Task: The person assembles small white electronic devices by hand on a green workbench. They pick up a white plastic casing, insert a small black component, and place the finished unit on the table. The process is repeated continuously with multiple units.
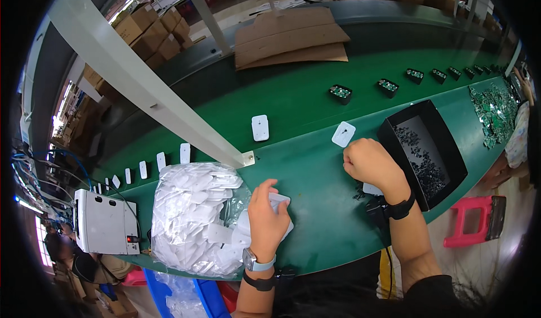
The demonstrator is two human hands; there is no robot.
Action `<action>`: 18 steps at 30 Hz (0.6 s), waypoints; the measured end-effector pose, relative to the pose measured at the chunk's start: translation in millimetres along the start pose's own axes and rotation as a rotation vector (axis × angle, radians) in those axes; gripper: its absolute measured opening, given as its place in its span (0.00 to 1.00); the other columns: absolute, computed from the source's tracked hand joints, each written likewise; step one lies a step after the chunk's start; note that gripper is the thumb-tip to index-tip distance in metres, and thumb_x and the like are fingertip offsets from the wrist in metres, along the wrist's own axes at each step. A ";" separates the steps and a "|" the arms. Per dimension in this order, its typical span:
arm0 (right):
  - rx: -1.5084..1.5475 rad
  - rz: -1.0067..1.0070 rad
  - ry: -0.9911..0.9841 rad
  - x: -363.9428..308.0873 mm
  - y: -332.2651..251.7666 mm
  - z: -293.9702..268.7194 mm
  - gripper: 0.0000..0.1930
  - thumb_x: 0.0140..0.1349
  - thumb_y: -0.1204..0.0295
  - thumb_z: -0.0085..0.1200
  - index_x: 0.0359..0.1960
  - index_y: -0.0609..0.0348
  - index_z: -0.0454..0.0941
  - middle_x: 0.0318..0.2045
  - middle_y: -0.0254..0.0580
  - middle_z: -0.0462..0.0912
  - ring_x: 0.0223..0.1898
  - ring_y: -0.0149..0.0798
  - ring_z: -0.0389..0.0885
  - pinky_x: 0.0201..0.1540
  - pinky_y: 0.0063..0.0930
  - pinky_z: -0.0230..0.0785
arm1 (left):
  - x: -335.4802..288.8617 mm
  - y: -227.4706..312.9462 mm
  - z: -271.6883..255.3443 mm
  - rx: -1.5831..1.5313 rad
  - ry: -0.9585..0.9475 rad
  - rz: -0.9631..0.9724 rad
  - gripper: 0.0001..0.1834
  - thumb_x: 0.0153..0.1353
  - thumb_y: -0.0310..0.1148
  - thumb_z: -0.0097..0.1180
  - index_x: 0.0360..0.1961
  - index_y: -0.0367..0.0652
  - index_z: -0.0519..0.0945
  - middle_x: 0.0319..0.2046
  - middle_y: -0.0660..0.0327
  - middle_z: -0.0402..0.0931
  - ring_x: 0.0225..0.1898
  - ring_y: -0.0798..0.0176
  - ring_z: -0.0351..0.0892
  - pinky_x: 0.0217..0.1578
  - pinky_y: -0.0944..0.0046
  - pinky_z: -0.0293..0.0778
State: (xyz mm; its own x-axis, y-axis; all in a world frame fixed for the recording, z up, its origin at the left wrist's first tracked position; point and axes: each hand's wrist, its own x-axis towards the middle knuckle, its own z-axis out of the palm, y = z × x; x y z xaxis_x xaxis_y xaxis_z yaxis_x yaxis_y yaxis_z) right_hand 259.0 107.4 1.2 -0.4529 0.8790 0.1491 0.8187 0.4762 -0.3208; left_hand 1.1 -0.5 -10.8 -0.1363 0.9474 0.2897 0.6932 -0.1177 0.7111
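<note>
My left hand [267, 219] curls its fingers and thumb around a white plastic cover [280, 199] beside the clear bag. More covers lie under that hand, partly hidden by it. My right hand [369, 163] is closed, fingertips pinched together and turned down over the green table; what they hold, if anything, is hidden. Just beyond its knuckles lies a single white cover [343, 134] with a small dark part on it. Below my right wrist another white piece [372, 189] peeks out, with small black parts [359, 193] scattered beside it.
A bag of white covers [191, 216] stands left, near a white machine [106, 222]. At right are a black bin [431, 154] of small black parts and a pile of green circuit boards [493, 115]. Black housings [341, 94] and white covers line the belt behind a metal post [146, 87].
</note>
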 end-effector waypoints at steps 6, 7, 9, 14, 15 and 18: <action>-0.102 0.044 0.004 -0.2 -10.3 -0.3 0.07 0.45 0.76 0.60 0.16 0.67 0.77 0.19 0.58 0.79 0.24 0.60 0.80 0.32 0.47 0.77 | 0.8 -4.4 6.4 -0.377 0.109 -0.171 0.13 0.61 0.22 0.67 0.46 0.35 0.79 0.36 0.58 0.82 0.34 0.64 0.83 0.33 0.65 0.80; -0.111 0.061 -0.021 0.2 -12.1 -2.5 0.06 0.44 0.76 0.61 0.17 0.68 0.78 0.21 0.60 0.80 0.26 0.61 0.82 0.33 0.47 0.78 | 2.3 2.5 4.5 -0.520 0.098 -0.255 0.13 0.63 0.22 0.66 0.47 0.35 0.78 0.37 0.58 0.82 0.34 0.67 0.82 0.31 0.68 0.80; -0.116 0.088 -0.047 0.6 -13.4 -3.9 0.07 0.44 0.76 0.62 0.18 0.69 0.79 0.23 0.61 0.82 0.28 0.61 0.84 0.35 0.47 0.80 | 2.8 4.7 4.5 -0.711 0.095 -0.313 0.13 0.64 0.23 0.66 0.47 0.35 0.77 0.38 0.58 0.81 0.35 0.69 0.82 0.28 0.71 0.80; -0.100 0.133 -0.033 0.2 -13.5 -5.2 0.08 0.43 0.75 0.62 0.19 0.69 0.80 0.23 0.63 0.82 0.28 0.62 0.84 0.36 0.48 0.80 | 2.1 1.4 9.5 -0.646 0.130 -0.238 0.16 0.64 0.21 0.65 0.51 0.36 0.75 0.39 0.56 0.81 0.35 0.69 0.82 0.27 0.72 0.80; -0.088 0.144 -0.042 0.7 -13.6 -6.0 0.07 0.43 0.75 0.62 0.19 0.69 0.80 0.23 0.62 0.82 0.27 0.61 0.84 0.35 0.47 0.80 | 2.1 2.6 9.3 -0.691 0.142 -0.245 0.16 0.64 0.20 0.64 0.51 0.36 0.74 0.39 0.56 0.81 0.35 0.69 0.82 0.28 0.72 0.79; 0.020 0.142 -0.022 0.7 -14.4 -15.7 0.07 0.44 0.74 0.61 0.19 0.67 0.80 0.23 0.58 0.83 0.26 0.59 0.83 0.34 0.44 0.79 | 2.8 3.8 6.5 -0.821 0.144 -0.265 0.16 0.64 0.19 0.63 0.52 0.36 0.74 0.40 0.56 0.82 0.34 0.69 0.80 0.29 0.71 0.77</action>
State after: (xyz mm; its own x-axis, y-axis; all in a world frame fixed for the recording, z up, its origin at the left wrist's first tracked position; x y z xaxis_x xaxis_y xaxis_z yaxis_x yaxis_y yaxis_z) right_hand 252.4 101.5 20.6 -0.3412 0.9366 0.0801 0.8680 0.3467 -0.3557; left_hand 8.0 3.7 -11.5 -0.3469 0.9338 0.0880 -0.0948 -0.1282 0.9872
